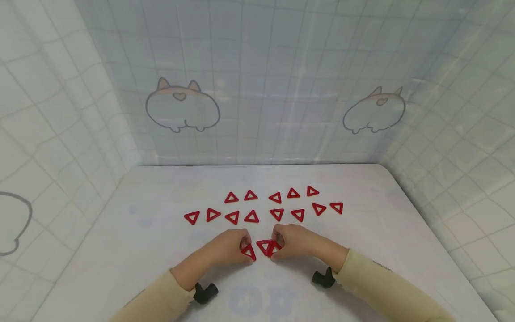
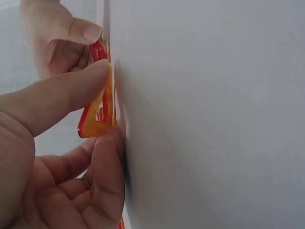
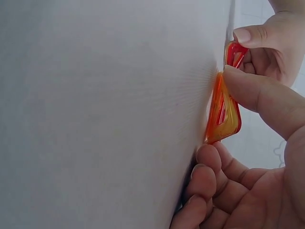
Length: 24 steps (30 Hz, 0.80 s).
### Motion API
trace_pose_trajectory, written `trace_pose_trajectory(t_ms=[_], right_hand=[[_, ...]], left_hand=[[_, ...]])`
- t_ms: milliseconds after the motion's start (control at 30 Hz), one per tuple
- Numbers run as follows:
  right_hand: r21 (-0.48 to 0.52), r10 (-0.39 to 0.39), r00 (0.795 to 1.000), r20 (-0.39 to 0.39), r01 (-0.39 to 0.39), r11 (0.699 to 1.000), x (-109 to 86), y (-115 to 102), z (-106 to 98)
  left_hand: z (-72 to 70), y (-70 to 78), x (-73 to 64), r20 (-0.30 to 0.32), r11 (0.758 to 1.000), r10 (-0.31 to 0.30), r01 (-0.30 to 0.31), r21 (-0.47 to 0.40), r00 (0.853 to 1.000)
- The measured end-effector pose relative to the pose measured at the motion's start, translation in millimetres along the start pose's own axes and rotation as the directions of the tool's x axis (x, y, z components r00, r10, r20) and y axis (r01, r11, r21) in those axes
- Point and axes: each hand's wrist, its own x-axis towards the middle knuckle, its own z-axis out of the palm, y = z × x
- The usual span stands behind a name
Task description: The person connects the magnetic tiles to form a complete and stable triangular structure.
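My left hand [image 1: 230,247] pinches a red triangular frame [image 1: 253,252] between thumb and fingertips, close over the white table. Translucent orange-red plastic shows on this triangle [image 2: 97,129] in the left wrist view. Opposite it, my right hand [image 1: 293,240] grips another red triangle [image 1: 272,249] by thumb and fingers. A third red triangle [image 1: 264,241] lies between the hands, overlapping the right-hand one in the head view. In the right wrist view, the right thumb and fingertips hold the orange-red triangle [image 3: 229,128] on edge near the tabletop.
Behind the hands, several red triangles lie in two rough rows, one nearer [image 1: 251,221] and one farther [image 1: 231,202]. The white table [image 1: 161,188] is bordered by tiled-pattern sheets [image 1: 277,147] at the back and sides. A dark fitting [image 1: 206,294] sits at each wrist.
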Motion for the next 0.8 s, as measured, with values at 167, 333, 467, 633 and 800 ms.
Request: trace_pose_trajectory(t_ms=[167,333,467,633,800], right_hand=[[-0.01,-0.016,1.0,-0.002,0.016,1.0,0.5,1,1],[-0.022,-0.039,0.999,0.003,0.039,0.999,0.4,0,-1],[-0.02,-0.035,0.999,0.008,0.035,0.999,0.1,0,-1],[-0.021,-0.03,1.0,0.009,0.03,0.999,-0.1,-1,-2],[-0.028,-0.025,1.0,0.002,0.025,0.999,-0.2,-2,-1]], left_hand=[[6.2,5.3,2.4,-0.024,1.0,-0.011,0.011,0.008,1.0],[9.3,11.3,1.3,-0.045,1.0,-0.019,0.02,0.018,0.999],[10.1,14.6,0.9,-0.05,0.999,-0.03,0.032,0.027,0.998],[10.7,18.3,1.3,-0.06,0.999,-0.038,0.04,0.032,0.998],[14.8,19.1,3.8,-0.074,0.998,-0.035,0.038,0.04,0.997]])
